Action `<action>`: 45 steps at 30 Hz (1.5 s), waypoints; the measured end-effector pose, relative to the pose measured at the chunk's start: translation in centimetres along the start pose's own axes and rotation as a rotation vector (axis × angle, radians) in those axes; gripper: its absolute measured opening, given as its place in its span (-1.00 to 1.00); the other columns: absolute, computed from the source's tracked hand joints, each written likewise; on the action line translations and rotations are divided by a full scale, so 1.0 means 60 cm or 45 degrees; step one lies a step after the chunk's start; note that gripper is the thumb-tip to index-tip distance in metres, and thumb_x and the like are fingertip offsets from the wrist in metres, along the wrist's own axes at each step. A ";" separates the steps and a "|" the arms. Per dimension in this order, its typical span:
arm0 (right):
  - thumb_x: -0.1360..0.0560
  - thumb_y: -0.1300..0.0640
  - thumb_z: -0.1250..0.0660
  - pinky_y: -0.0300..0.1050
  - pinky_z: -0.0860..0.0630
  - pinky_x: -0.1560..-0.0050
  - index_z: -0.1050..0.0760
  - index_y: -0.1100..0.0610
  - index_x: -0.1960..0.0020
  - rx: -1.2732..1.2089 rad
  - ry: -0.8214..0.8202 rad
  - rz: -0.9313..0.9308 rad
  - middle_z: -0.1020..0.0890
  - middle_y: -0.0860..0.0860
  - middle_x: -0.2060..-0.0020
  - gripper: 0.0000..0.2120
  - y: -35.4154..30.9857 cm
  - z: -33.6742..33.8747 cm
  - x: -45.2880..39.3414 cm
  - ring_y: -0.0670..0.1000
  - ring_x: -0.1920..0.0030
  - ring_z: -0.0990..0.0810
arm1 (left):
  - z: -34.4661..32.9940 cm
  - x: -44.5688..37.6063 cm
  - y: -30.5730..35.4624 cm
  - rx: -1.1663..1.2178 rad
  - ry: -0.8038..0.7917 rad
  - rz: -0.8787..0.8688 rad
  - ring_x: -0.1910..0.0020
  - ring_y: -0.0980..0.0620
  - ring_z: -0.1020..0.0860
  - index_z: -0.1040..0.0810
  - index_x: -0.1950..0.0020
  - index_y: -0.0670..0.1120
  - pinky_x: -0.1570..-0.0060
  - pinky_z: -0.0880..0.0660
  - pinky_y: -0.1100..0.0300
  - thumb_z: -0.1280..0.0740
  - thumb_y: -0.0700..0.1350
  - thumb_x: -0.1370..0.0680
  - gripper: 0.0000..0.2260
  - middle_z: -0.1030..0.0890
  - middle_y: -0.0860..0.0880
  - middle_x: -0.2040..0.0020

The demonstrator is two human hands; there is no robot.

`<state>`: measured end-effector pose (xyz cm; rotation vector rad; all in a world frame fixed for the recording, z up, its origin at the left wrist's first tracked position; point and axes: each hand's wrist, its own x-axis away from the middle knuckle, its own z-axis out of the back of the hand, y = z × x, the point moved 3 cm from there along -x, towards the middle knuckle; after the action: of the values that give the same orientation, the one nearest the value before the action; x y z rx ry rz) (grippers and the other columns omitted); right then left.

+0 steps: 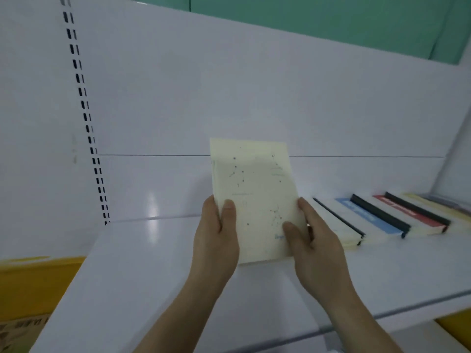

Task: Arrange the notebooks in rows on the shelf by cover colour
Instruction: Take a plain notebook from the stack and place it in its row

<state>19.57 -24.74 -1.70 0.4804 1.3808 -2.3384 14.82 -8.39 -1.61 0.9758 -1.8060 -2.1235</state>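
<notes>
Shelf: your white shelf runs from lower left to far right; its front edge crosses the lower right, and its left end drops off beside a yellow surface.
Open room: the shelf lies bare from its left end to your hands, and the strip in front of the row on the right is bare as well.
Back panel: a white back panel rises behind the shelf, with a slotted upright near its left side.
Held notebook: the cream notebook, printed with faint dotted constellation lines, stands tilted with its cover facing you, roughly midway along the shelf; whether its bottom edge touches the shelf you cannot tell.
Left grip: your left hand clasps the notebook's lower left edge, thumb on the cover, fingers hidden behind.
Right grip: your right hand clasps the lower right edge, thumb pressed on the cover near the corner.
Row of notebooks: the other notebooks lie overlapping on the shelf just right of your right hand, showing cream, blue and red covers with dark spines, reaching towards the far right end.
</notes>
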 end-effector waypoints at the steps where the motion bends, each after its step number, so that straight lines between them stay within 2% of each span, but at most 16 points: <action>1: -0.58 0.00 -0.23 -0.32 -0.23 -0.27 -0.20 -0.01 -0.51 0.032 0.004 -0.015 -0.35 -0.19 -0.36 -0.48 0.017 0.023 -0.008 -0.24 -0.23 -0.32 | -0.030 -0.001 0.001 -0.076 -0.046 0.004 0.16 0.38 -0.52 -0.35 -0.20 0.11 0.31 -0.43 0.42 -0.11 0.04 -0.67 -0.87 -0.54 0.24 0.07; 4: -0.58 -0.03 -0.23 -0.27 -0.26 -0.29 -0.20 0.03 -0.51 0.177 0.004 -0.045 -0.36 -0.13 -0.39 -0.46 0.076 0.092 -0.041 -0.13 -0.29 -0.37 | -0.121 -0.009 0.006 -0.293 -0.165 -0.043 0.16 0.32 -0.47 -0.31 -0.34 0.05 0.27 -0.40 0.39 -0.13 0.00 -0.67 -0.76 -0.48 0.25 0.02; 6: -0.57 -0.04 -0.24 -0.14 -0.30 -0.34 -0.21 0.05 -0.51 0.260 -0.002 -0.044 -0.39 -0.07 -0.40 -0.45 0.116 0.135 -0.067 -0.03 -0.35 -0.38 | -0.183 -0.017 0.012 -0.438 -0.164 -0.091 0.16 0.25 -0.46 -0.29 -0.41 0.03 0.17 -0.43 0.29 -0.13 0.00 -0.67 -0.69 -0.53 0.16 -0.03; 9: -0.56 -0.04 -0.27 -0.14 -0.32 -0.30 -0.20 0.06 -0.51 0.320 -0.055 -0.057 -0.40 -0.04 -0.39 -0.43 0.170 0.176 -0.113 -0.01 -0.35 -0.39 | -0.257 -0.036 0.010 -0.592 -0.111 -0.051 0.10 0.05 -0.53 -0.20 -0.49 0.02 0.09 -0.45 0.15 -0.18 0.01 -0.65 -0.58 -0.56 0.04 -0.06; 13: -0.56 -0.07 -0.25 -0.05 -0.39 -0.30 -0.17 0.06 -0.52 0.391 -0.192 -0.020 -0.42 0.01 -0.38 -0.41 0.244 0.198 -0.180 0.03 -0.32 -0.41 | -0.328 -0.073 -0.019 -0.900 -0.087 0.033 0.00 -0.05 -0.57 -0.42 -0.25 -0.06 0.01 -0.53 0.06 -0.23 0.08 -0.60 -0.69 -0.59 -0.02 -0.05; 16: -0.59 -0.09 -0.19 -0.10 -0.34 -0.25 -0.17 0.09 -0.51 0.495 -0.323 0.053 -0.46 0.05 -0.33 -0.44 0.274 0.189 -0.215 0.05 -0.32 -0.39 | -0.356 -0.099 -0.037 -1.172 -0.064 0.078 -0.05 -0.09 -0.53 -0.47 -0.10 -0.11 -0.05 -0.48 0.06 -0.21 0.11 -0.61 -0.71 -0.54 -0.08 -0.03; 19: -0.61 -0.08 -0.15 -0.12 -0.31 -0.19 -0.23 0.13 -0.45 0.611 -0.397 0.103 -0.49 0.08 -0.24 -0.51 0.295 0.173 -0.227 0.07 -0.27 -0.38 | -0.374 -0.106 -0.054 -1.398 -0.085 0.059 -0.09 -0.09 -0.51 -0.49 -0.15 -0.13 -0.08 -0.45 0.08 -0.18 0.13 -0.63 -0.66 -0.55 -0.11 -0.08; 24: -0.61 -0.15 -0.02 -0.10 -0.23 -0.35 -0.25 0.14 -0.45 0.772 -0.451 0.207 -0.50 0.05 -0.26 -0.48 0.331 0.149 -0.231 0.06 -0.32 -0.36 | -0.381 -0.110 -0.067 -1.595 -0.061 -0.049 -0.13 -0.09 -0.49 -0.49 -0.26 -0.10 -0.09 -0.45 0.08 -0.15 0.12 -0.64 -0.63 -0.54 -0.08 -0.15; 27: -0.61 -0.17 0.00 -0.07 -0.22 -0.39 -0.42 0.08 -0.21 0.830 -0.504 0.283 -0.57 0.02 -0.12 -0.59 0.342 0.145 -0.238 0.06 -0.30 -0.39 | -0.381 -0.109 -0.067 -1.604 -0.064 -0.104 -0.06 -0.06 -0.55 -0.53 -0.20 -0.05 0.01 -0.46 0.09 -0.12 0.07 -0.65 -0.70 -0.58 -0.03 -0.01; 29: -0.60 -0.20 0.02 -0.07 -0.24 -0.36 -0.38 0.02 0.06 0.825 -0.549 0.309 -0.56 -0.04 0.06 -0.65 0.349 0.142 -0.244 0.04 -0.25 -0.42 | -0.379 -0.107 -0.066 -1.658 -0.127 -0.134 0.02 -0.06 -0.57 -0.50 0.08 -0.01 0.11 -0.41 0.09 -0.06 0.14 -0.64 -0.67 -0.50 0.03 0.21; 31: -0.56 -0.29 0.07 -0.04 -0.25 -0.36 -0.30 -0.01 0.15 0.797 -0.600 0.316 -0.52 -0.06 0.12 -0.60 0.354 0.141 -0.250 0.04 -0.25 -0.41 | -0.373 -0.103 -0.064 -1.742 -0.213 -0.142 0.02 -0.05 -0.55 -0.46 0.12 0.01 0.07 -0.37 0.05 0.04 0.32 -0.60 -0.53 -0.51 0.04 0.22; 34: -0.39 -0.53 0.21 0.03 -0.15 -0.44 -0.42 0.00 -0.11 0.812 -0.738 0.338 -0.52 -0.02 -0.20 -0.25 0.355 0.148 -0.254 0.07 -0.42 -0.25 | -0.356 -0.093 -0.064 -1.818 -0.384 -0.172 -0.10 -0.06 -0.51 -0.48 -0.13 0.06 -0.12 -0.40 -0.03 0.14 0.55 -0.42 -0.28 -0.60 0.02 -0.01; 36: -0.29 -0.62 0.12 0.04 -0.05 -0.48 -0.26 0.02 -0.43 0.854 -0.889 0.322 -0.32 -0.04 -0.44 -0.04 0.349 0.159 -0.253 0.04 -0.51 -0.05 | -0.348 -0.087 -0.065 -1.814 -0.518 -0.203 -0.10 -0.05 -0.50 -0.42 -0.14 0.06 -0.13 -0.40 -0.01 0.04 0.59 -0.37 -0.29 -0.59 0.02 -0.02; 38: -0.27 -0.62 -0.01 0.01 -0.02 -0.47 -0.11 0.03 -0.51 0.914 -0.975 0.313 -0.20 -0.06 -0.50 0.02 0.340 0.167 -0.254 0.01 -0.53 0.04 | -0.345 -0.088 -0.067 -1.795 -0.611 -0.252 0.00 -0.04 -0.51 -0.39 -0.04 0.03 -0.01 -0.41 0.04 -0.07 0.58 -0.37 -0.36 -0.57 0.01 0.07; 42: -0.30 -0.55 -0.13 -0.07 -0.28 -0.26 -0.34 0.06 -0.32 0.904 -0.954 0.331 -0.42 -0.05 -0.24 -0.15 0.325 0.167 -0.260 -0.01 -0.35 -0.27 | -0.344 -0.099 -0.069 -1.885 -0.679 -0.366 0.12 -0.04 -0.50 -0.40 0.01 -0.03 0.12 -0.34 0.07 -0.08 0.60 -0.33 -0.29 -0.53 0.00 0.17; 45: -0.30 -0.56 -0.13 -0.12 -0.30 -0.12 -0.37 0.01 -0.21 0.901 -0.947 0.349 -0.43 -0.11 -0.08 -0.24 0.326 0.163 -0.259 -0.05 -0.21 -0.33 | -0.344 -0.105 -0.069 -1.905 -0.718 -0.366 0.13 -0.05 -0.51 -0.40 -0.01 -0.05 0.13 -0.35 0.08 -0.14 0.58 -0.34 -0.30 -0.55 -0.02 0.16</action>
<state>41.64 -39.73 -4.62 -0.0490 0.1348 -2.3363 32.83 -20.74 -4.12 0.1883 0.2399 -3.0480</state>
